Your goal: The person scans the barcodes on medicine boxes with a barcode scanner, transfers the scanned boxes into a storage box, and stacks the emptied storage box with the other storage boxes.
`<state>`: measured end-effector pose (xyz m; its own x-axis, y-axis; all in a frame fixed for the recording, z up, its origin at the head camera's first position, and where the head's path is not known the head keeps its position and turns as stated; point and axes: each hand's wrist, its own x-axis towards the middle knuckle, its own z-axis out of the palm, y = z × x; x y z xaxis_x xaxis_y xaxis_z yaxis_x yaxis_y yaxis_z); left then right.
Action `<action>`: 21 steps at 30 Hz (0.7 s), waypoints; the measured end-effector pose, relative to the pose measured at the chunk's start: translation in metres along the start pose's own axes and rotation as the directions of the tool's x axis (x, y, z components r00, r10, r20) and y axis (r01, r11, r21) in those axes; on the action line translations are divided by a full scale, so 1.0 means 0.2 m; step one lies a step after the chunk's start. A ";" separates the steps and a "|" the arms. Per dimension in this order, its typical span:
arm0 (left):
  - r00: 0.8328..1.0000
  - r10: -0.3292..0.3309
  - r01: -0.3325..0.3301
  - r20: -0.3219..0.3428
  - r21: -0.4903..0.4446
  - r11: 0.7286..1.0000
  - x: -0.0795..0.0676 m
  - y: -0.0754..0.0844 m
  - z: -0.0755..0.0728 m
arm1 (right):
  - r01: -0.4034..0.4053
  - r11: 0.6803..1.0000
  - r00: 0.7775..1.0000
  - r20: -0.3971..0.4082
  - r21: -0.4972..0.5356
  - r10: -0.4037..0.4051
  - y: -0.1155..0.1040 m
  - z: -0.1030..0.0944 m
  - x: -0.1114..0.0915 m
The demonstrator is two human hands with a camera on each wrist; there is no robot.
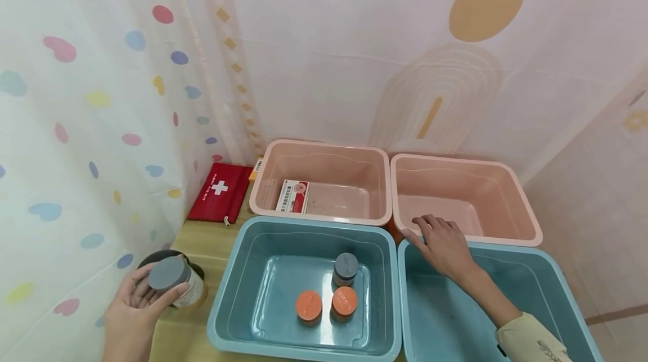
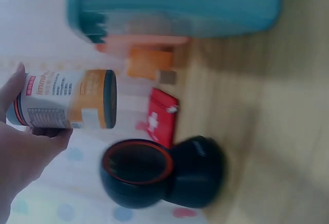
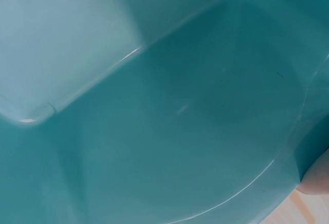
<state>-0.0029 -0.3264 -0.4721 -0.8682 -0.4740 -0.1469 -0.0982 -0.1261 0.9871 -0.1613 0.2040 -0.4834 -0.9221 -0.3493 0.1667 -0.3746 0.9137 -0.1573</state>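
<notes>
My left hand (image 1: 134,306) grips a pill jar (image 1: 169,273) with a grey lid at the table's left side. The left wrist view shows the jar (image 2: 64,99) lying sideways in that frame, with a white and orange label. Below it there stands a dark rounded object (image 2: 136,175) with an orange ring, its kind unclear. My right hand (image 1: 446,247) hovers or rests where the right pink bin (image 1: 526,221) meets the right blue bin (image 1: 559,277); contact cannot be told. Its fingers are loosely bent around nothing. Only a fingertip (image 3: 316,175) shows in the right wrist view.
The left blue bin (image 1: 223,294) contains a grey-lidded jar (image 1: 346,267) and two orange-lidded jars (image 1: 309,306). A white and red medicine box (image 1: 292,196) lies in the left pink bin (image 1: 324,145). Beside it is a red first-aid pouch (image 1: 220,193). Patterned curtains (image 1: 314,58) hang behind.
</notes>
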 end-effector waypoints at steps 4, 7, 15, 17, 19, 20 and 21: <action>0.992 -0.095 0.113 -0.087 0.220 0.969 0.01 -0.07 0.00 | -0.002 1.000 1.000 0.002 0.011 0.002 0.00 0.00 0.00; 0.984 -0.107 0.152 -0.140 0.373 0.915 0.03 -0.11 0.03 | -0.005 1.000 1.000 0.005 0.014 0.005 0.00 0.01 0.00; 0.981 0.041 0.051 -0.188 0.455 0.889 0.03 -0.21 0.10 | -0.002 1.000 1.000 0.000 0.018 0.002 0.00 0.00 0.00; 0.974 0.074 0.036 -0.214 0.471 0.882 0.03 -0.23 0.12 | -0.003 1.000 1.000 0.003 0.018 0.003 0.00 0.00 0.00; 0.967 0.082 0.052 -0.242 0.498 0.865 0.02 -0.25 0.14 | -0.004 1.000 1.000 0.006 0.017 0.004 0.00 -0.01 0.00; 0.963 0.086 0.057 -0.254 0.507 0.860 0.02 -0.26 0.15 | -0.004 1.000 1.000 0.005 0.019 0.004 0.00 -0.01 0.00; 0.960 0.088 0.063 -0.265 0.512 0.857 0.02 -0.26 0.16 | -0.004 1.000 1.000 0.006 0.019 0.004 0.00 -0.01 0.00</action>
<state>-0.0161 -0.2938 -0.5225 -0.7132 -0.6974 -0.0706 -0.3877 0.3085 0.8686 -0.1615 0.2037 -0.4820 -0.9243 -0.3465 0.1602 -0.3722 0.9112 -0.1766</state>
